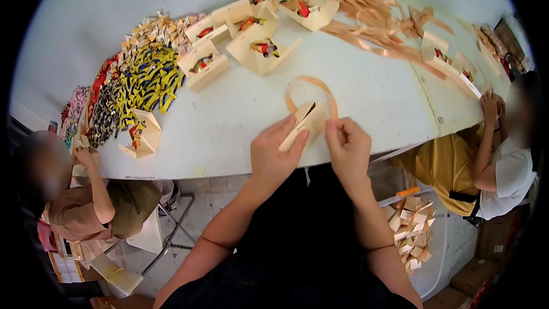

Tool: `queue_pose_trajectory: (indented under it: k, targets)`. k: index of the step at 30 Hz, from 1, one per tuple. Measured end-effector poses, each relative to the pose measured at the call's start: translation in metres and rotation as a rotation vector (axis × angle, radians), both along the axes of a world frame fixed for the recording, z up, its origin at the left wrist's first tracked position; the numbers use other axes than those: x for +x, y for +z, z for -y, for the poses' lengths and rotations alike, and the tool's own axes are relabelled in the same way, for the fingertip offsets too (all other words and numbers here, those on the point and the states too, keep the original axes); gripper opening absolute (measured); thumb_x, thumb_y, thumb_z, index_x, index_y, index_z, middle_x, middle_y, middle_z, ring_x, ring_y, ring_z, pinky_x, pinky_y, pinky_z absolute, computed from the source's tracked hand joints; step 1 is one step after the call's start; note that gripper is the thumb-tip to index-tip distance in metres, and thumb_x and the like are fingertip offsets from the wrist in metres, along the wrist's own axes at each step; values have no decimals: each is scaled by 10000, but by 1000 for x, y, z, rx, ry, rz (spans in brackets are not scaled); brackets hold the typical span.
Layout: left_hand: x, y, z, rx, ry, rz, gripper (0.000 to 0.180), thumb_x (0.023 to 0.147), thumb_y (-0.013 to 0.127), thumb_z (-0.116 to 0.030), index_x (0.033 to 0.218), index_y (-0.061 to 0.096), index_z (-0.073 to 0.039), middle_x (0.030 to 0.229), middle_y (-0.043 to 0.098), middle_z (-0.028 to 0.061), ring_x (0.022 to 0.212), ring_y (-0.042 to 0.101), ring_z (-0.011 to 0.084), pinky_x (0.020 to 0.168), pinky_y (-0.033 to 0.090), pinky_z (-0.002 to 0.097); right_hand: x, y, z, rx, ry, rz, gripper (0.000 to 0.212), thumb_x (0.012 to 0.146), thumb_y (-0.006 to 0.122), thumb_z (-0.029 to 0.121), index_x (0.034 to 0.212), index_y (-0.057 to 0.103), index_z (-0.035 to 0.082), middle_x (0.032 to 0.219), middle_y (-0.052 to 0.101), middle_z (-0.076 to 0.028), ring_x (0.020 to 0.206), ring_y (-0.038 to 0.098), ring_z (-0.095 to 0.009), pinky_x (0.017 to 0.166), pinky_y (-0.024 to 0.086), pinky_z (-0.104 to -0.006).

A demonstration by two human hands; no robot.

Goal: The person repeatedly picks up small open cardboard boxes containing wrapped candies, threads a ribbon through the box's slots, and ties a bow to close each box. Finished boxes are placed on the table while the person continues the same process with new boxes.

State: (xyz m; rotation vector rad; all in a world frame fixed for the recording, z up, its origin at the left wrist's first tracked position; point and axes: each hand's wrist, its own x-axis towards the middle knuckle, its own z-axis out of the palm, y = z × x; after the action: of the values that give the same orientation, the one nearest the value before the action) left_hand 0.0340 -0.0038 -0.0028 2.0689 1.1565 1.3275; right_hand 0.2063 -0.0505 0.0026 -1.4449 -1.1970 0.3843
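Note:
My left hand grips a small cream folded-card box at the table's front edge, thumb on its near face. A dark gap shows along the box's top. An orange-tan ribbon loops up beyond the box and comes back down beside it. On the right, my right hand pinches the ribbon close to the box with bent fingers. Farther off stand several open cream boxes with red and mixed wrapped pieces inside. Another open box sits to the left.
Heaps of wrapped pieces, among them a yellow-and-blue pile, cover the table's left. Loose ribbons lie along the far side. Co-workers sit at left and right. Below right, a clear bin holds many finished-looking boxes.

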Motion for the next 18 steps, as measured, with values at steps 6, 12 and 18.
queue_pose_trajectory:
  k: [6,12,18]
  targets:
    - [2,-8,-4,81,17,31,379,890,875,-107,1205,788,85,1186,801,255,1043,802,370,913,638,396,-18,-2,-7,54,45,43,146,1005,775,113,948,740,-18,786,715,-123,652,661,-207,622,524,-330]
    - [2,-10,-3,105,19,30,390,869,877,-97,1202,786,84,1182,797,254,1031,791,380,904,636,415,-27,-3,-7,92,63,-90,152,1019,757,103,932,728,-18,805,719,-107,692,657,-166,639,523,-317]
    - [2,-9,-3,128,19,23,385,865,855,-75,1204,781,91,1170,797,252,1025,786,388,903,635,422,-29,-9,-6,62,33,-54,159,1007,765,112,929,722,-20,801,713,-109,689,645,-160,640,521,-316]
